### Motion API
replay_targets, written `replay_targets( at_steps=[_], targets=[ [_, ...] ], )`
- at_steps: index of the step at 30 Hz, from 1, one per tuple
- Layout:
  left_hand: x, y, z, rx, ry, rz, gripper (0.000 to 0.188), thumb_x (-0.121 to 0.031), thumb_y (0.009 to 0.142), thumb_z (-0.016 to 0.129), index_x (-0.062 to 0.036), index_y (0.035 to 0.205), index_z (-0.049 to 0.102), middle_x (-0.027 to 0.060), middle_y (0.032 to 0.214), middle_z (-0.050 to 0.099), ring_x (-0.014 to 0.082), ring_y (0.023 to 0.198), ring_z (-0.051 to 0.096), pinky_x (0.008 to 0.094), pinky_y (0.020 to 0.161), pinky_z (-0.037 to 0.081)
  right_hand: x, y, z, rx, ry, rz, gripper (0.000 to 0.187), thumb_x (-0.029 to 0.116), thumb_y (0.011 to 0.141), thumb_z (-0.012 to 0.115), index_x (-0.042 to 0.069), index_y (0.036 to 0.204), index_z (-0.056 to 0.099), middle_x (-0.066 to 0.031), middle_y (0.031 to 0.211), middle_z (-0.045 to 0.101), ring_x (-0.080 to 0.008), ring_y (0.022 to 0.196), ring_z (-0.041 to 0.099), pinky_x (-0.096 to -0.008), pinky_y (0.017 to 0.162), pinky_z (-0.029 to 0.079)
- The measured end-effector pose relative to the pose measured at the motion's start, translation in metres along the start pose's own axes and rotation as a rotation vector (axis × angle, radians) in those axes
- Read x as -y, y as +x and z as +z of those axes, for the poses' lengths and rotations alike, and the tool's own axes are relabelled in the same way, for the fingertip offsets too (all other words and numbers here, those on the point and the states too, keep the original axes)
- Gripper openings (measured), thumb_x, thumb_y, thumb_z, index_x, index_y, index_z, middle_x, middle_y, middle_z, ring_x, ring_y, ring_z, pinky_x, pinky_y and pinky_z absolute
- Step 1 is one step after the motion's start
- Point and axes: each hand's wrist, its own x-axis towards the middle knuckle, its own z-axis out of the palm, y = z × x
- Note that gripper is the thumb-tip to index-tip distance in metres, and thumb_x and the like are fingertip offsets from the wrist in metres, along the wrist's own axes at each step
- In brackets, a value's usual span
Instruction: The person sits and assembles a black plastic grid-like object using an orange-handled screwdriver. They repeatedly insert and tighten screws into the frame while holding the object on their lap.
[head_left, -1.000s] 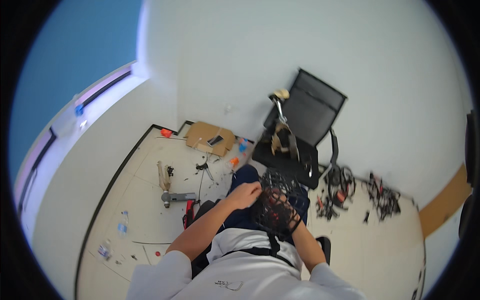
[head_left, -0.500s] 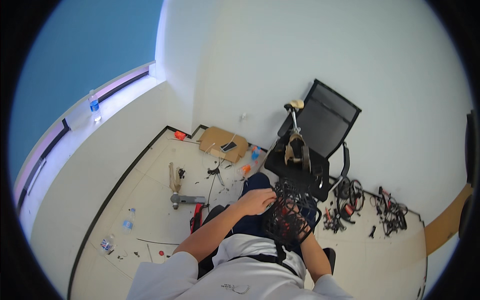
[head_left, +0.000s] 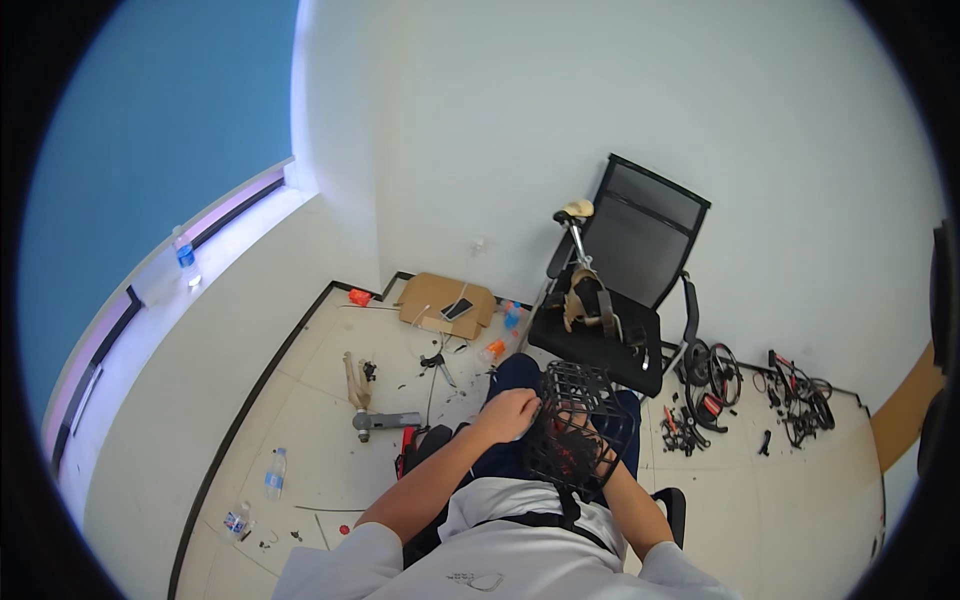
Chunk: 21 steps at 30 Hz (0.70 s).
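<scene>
A black plastic lattice basket [head_left: 572, 385] rests tilted over my lap, with something red showing inside its lower part. My left hand [head_left: 512, 414] is closed at the basket's left side; a bit of something pale blue shows below the fingers, too small to make out. On the right side, my right hand [head_left: 604, 458] holds the basket, its fingers partly hidden behind the lattice. Just beyond stands a black mesh office chair [head_left: 645, 235], carrying a saddle on a metal post [head_left: 576, 228] and a brown strapped part [head_left: 585, 300].
Cardboard [head_left: 415, 300] with a phone [head_left: 457, 309] lies by the wall. A tan and grey metal frame part [head_left: 388, 421] is on the floor at left, near water bottles [head_left: 275, 474]. Wheels [head_left: 724, 374] and black cable-like parts [head_left: 800, 400] lie at right.
The view has shifted slightly, so the room sits a little lower. The basket's open lattice has turned a little more upright; both hands stay at its sides.
</scene>
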Motion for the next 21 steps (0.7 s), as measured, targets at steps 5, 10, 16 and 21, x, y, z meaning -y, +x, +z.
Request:
replay_targets(
  at_steps=[5,10,16,21],
  targets=[
    [-0.007,-0.003,0.013,-0.066,-0.017,0.002,0.016,-0.016,0.095,0.046,-0.0008,0.094,0.051,0.0237,0.088,0.061,0.0439,0.09,0.059,0.0501,0.076,0.046,-0.008,-0.017,-0.007,0.062,0.601,0.383,0.014,0.009,0.087,0.059,0.007,0.1,0.06,-0.0077,0.095,0.061,-0.0272,0.086,0.061,-0.0378,0.07,0.05],
    [-0.014,-0.005,0.014,-0.024,0.002,-0.067,0.017,-0.015,0.095,0.045,0.0015,0.099,0.047,0.0257,0.088,0.061,0.0443,0.088,0.06,0.0504,0.076,0.047,-0.01,-0.018,-0.005,0.028,0.768,0.52,0.014,0.014,0.089,0.058,0.007,0.102,0.06,-0.0073,0.098,0.06,-0.0248,0.089,0.061,-0.0363,0.072,0.051],
    [-0.009,-0.006,0.02,0.003,0.061,0.008,0.021,-0.012,0.092,0.048,0.0073,0.1,0.045,0.0271,0.092,0.06,0.0424,0.089,0.06,0.0467,0.079,0.048,-0.011,-0.02,-0.008,-0.044,0.926,0.613,0.016,0.018,0.092,0.057,0.008,0.104,0.06,-0.0068,0.103,0.06,-0.0219,0.092,0.06,-0.0345,0.073,0.051],
    [-0.006,-0.003,0.016,0.039,-0.08,0.09,0.013,-0.008,0.093,0.047,0.0023,0.101,0.043,0.0242,0.09,0.056,0.0424,0.091,0.056,0.046,0.08,0.045,-0.005,-0.03,-0.008,-0.122,1.124,0.71,0.018,0.022,0.094,0.056,0.009,0.106,0.06,-0.0064,0.107,0.06,-0.0194,0.095,0.06,-0.0331,0.075,0.051]
  ],
)
